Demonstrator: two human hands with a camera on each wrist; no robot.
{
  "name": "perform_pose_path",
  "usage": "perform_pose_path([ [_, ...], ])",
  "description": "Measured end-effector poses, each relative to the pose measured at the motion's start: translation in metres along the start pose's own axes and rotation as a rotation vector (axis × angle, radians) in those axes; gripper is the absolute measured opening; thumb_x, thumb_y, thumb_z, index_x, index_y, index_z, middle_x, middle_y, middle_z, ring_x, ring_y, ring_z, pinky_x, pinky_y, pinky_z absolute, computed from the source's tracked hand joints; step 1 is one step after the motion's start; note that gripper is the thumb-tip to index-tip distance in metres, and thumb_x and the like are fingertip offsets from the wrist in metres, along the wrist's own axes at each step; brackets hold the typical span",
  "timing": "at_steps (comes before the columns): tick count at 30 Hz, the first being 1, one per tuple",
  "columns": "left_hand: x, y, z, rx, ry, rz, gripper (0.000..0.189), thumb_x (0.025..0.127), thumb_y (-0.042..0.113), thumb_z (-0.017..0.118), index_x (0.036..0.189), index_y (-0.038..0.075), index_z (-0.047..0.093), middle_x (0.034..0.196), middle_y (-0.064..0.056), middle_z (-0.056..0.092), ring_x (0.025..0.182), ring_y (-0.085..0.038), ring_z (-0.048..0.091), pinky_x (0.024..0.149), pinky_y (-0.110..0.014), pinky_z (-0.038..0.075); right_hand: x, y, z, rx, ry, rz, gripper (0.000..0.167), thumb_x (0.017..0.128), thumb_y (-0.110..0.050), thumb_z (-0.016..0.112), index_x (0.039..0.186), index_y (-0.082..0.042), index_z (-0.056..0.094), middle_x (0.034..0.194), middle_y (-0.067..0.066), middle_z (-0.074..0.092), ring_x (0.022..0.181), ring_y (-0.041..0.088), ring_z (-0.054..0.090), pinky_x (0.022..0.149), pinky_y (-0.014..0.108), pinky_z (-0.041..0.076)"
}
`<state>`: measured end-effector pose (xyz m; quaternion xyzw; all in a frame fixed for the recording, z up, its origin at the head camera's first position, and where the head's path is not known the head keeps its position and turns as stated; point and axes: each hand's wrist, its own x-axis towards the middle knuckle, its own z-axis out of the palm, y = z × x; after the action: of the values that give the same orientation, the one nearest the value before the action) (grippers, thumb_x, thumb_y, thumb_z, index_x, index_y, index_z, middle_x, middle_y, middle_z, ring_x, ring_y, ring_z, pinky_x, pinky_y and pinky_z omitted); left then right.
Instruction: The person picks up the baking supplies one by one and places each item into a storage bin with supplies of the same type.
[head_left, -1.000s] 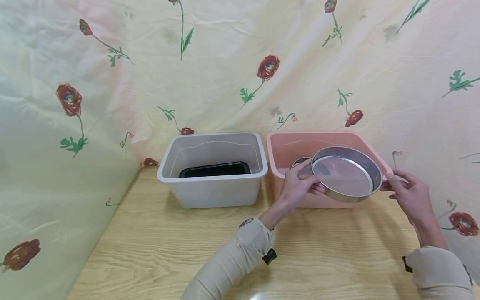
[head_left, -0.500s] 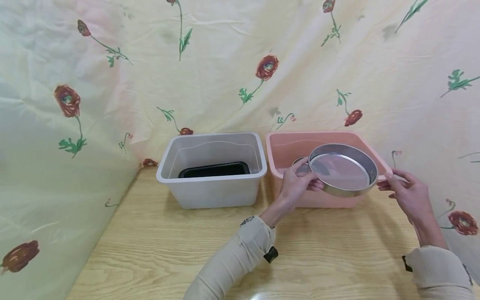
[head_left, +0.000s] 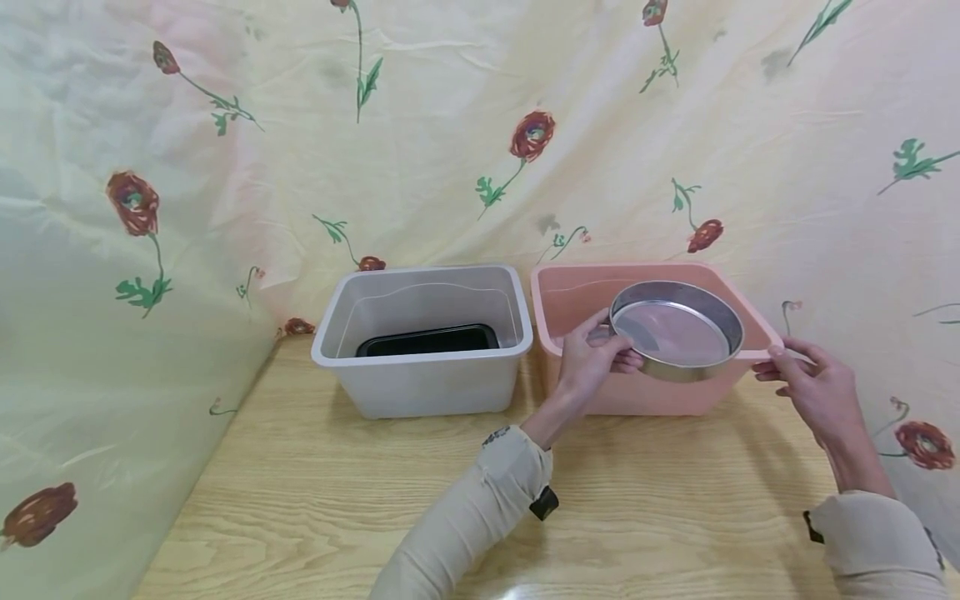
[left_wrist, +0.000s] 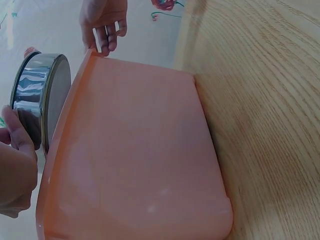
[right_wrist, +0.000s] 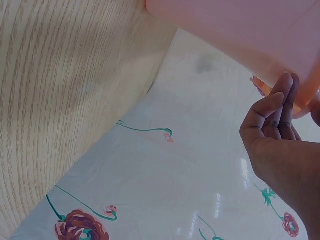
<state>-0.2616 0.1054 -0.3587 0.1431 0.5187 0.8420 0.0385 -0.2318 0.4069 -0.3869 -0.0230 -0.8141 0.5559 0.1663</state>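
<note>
A round metal sieve (head_left: pixel 678 329) with a fine mesh bottom is held tilted over the front rim of the pink bin (head_left: pixel 652 396). My left hand (head_left: pixel 587 362) pinches the sieve's left side, thumb over the edge and fingers beneath. In the left wrist view the sieve (left_wrist: pixel 37 97) shows its shiny side wall, close above the bin's rim. My right hand (head_left: pixel 817 383) grips the bin's front right corner; the right wrist view shows its fingers (right_wrist: pixel 280 112) curled under that rim. Most of the bin's inside is hidden behind the sieve and left hand.
A grey bin (head_left: pixel 431 387) stands left of the pink one, with a black rectangular tray (head_left: pixel 431 340) inside. Both bins are on a wood-grain table (head_left: pixel 337 500). Flower-print cloth (head_left: pixel 420 167) hangs behind and along the sides.
My left hand has moved the sieve slightly left and up, farther over the pink bin and away from my right hand. The right hand keeps its place on the bin's corner.
</note>
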Motion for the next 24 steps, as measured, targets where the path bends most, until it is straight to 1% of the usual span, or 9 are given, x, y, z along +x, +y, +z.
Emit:
perform_pose_path([
  [3,0.003,0.001,0.0,0.024,0.012,0.019,0.041,0.094,-0.013,0.061,0.134,-0.009,0.06,0.078,-0.025,0.07,0.058,-0.012,0.067,0.057,-0.022,0.059,0.0,0.0,0.0,0.01,0.001,-0.013,0.014,0.109,-0.02,0.056,0.113,-0.034,0.055,0.079,-0.021,0.072,0.07,-0.005,0.068,0.057,0.014,0.049],
  [6,0.007,0.002,0.0,0.043,0.032,0.027,0.044,0.094,-0.013,0.06,0.138,-0.008,0.059,0.083,-0.032,0.07,0.058,-0.011,0.066,0.057,-0.022,0.06,0.0,0.001,0.0,0.018,0.005,-0.016,0.014,0.109,-0.02,0.056,0.113,-0.033,0.055,0.08,-0.02,0.073,0.071,-0.005,0.068,0.058,0.014,0.05],
  [9,0.01,0.003,0.001,0.046,0.049,0.023,0.049,0.093,-0.014,0.06,0.141,-0.007,0.056,0.084,-0.033,0.07,0.057,-0.01,0.066,0.057,-0.022,0.06,0.0,0.001,0.0,0.018,0.004,-0.009,0.014,0.109,-0.021,0.056,0.114,-0.034,0.055,0.08,-0.02,0.073,0.071,-0.005,0.068,0.058,0.014,0.05],
  [14,0.015,0.005,0.0,0.039,0.058,0.024,0.047,0.094,-0.013,0.061,0.14,-0.008,0.057,0.089,-0.036,0.069,0.057,-0.01,0.065,0.056,-0.021,0.059,-0.001,0.0,0.0,0.003,0.001,-0.007,0.014,0.109,-0.021,0.056,0.114,-0.034,0.054,0.081,-0.022,0.072,0.072,-0.005,0.068,0.058,0.014,0.049],
  [17,0.017,0.006,0.0,0.043,0.079,0.021,0.047,0.094,-0.012,0.061,0.14,-0.006,0.057,0.087,-0.03,0.071,0.058,-0.011,0.066,0.057,-0.021,0.059,-0.001,0.0,0.0,0.0,0.0,-0.004,0.014,0.109,-0.022,0.056,0.115,-0.034,0.055,0.081,-0.022,0.071,0.072,-0.005,0.067,0.058,0.014,0.049],
  [21,0.019,0.006,0.0,0.05,0.105,0.01,0.049,0.095,-0.012,0.06,0.143,-0.003,0.057,0.077,-0.013,0.072,0.059,-0.012,0.066,0.058,-0.021,0.059,-0.001,0.0,0.0,-0.001,0.002,-0.006,0.014,0.109,-0.022,0.056,0.115,-0.034,0.055,0.081,-0.022,0.071,0.072,-0.005,0.067,0.058,0.014,0.049],
  [24,0.02,0.005,0.0,0.047,0.116,0.008,0.05,0.094,-0.012,0.06,0.143,-0.004,0.056,0.073,-0.012,0.071,0.058,-0.012,0.066,0.057,-0.02,0.059,-0.001,0.001,0.0,0.008,0.003,-0.011,0.013,0.109,-0.021,0.056,0.114,-0.033,0.056,0.081,-0.021,0.072,0.071,-0.004,0.068,0.057,0.014,0.049],
])
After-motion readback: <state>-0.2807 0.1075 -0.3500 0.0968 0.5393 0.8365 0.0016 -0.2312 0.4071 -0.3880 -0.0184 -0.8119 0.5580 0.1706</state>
